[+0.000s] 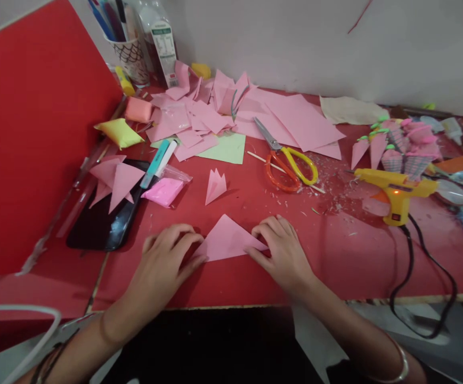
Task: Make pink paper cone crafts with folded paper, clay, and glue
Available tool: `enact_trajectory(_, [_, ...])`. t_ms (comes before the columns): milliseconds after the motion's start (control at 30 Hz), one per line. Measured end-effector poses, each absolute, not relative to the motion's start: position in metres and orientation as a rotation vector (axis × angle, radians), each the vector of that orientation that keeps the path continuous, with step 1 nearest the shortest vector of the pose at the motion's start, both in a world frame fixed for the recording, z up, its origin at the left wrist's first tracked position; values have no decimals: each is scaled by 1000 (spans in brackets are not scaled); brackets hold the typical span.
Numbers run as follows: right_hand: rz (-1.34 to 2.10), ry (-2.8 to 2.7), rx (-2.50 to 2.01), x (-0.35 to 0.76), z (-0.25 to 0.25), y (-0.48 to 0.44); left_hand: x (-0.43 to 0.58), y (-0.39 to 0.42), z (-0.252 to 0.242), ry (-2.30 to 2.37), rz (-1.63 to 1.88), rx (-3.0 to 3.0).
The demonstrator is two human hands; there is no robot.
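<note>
A pink paper folded into a triangle (228, 239) lies flat on the red table (231, 277) near its front edge. My left hand (166, 257) presses its fingertips on the triangle's left corner, fingers bent and close together. My right hand (281, 248) pins the right corner with its fingertips in the same way. A smaller folded pink piece (216, 186) stands just behind the triangle, touched by neither hand.
Orange-and-yellow scissors (289, 162) and a lit yellow glue gun (395, 193) with a black cord lie right of centre. Loose pink sheets (255, 114) cover the back. A black phone (103, 221), a pen cup (129, 53) and a red upright board (35, 133) are at left.
</note>
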State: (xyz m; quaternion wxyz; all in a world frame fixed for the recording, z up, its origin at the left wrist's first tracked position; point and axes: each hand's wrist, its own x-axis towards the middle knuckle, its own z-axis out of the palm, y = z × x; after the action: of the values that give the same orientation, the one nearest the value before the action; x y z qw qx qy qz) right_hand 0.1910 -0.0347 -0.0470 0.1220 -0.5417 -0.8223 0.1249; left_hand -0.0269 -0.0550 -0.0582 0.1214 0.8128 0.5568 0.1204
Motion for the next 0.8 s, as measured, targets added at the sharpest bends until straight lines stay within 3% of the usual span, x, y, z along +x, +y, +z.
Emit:
enact_trajectory(433, [434, -2327, -1560, 208, -48, -40, -55, -49, -52, 1209, 346, 2309])
enact_trajectory(633, [673, -2381, -1351, 198, -30, -38, -43, -41, -45, 1254, 296, 2267])
enact_trajectory(800, [653, -2316, -1317, 188, -20, -28, -26, -39, -40, 1134, 361, 2245])
